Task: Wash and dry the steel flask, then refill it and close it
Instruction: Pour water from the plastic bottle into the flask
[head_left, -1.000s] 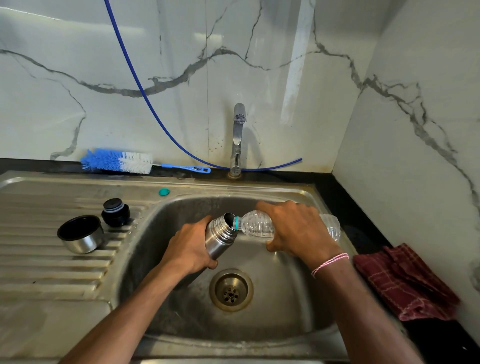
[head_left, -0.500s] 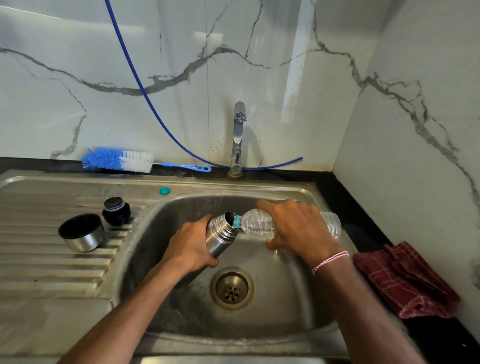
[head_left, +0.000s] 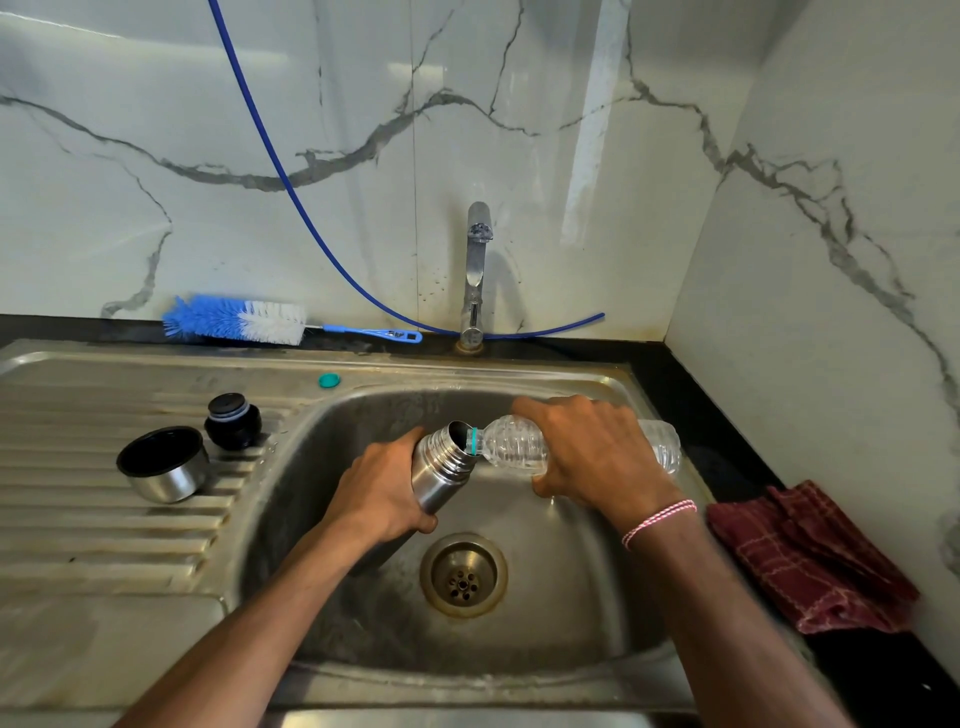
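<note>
Currently refilling: left hand (head_left: 387, 491) gripping steel flask (head_left: 441, 470) tilted; right hand (head_left: 587, 449) grasping plastic bottle (head_left: 511, 447), neck meeting mouth; keeping pour slow.

The person's left hand (head_left: 384, 493) is bare, and so is the left forearm (head_left: 270, 618) along all of its length that is in view. The right hand (head_left: 587, 452) is bare too, with knuckles and tendons standing out as ridges on its back. The right forearm (head_left: 727, 613) is likewise uncovered. The one thing worn is a thin thread bracelet (head_left: 660, 519) around the right wrist. It is made of pink and white strands twisted together like cord. It appears to run in two turns lying close side by side, and it sits snug against the wrist.
</note>
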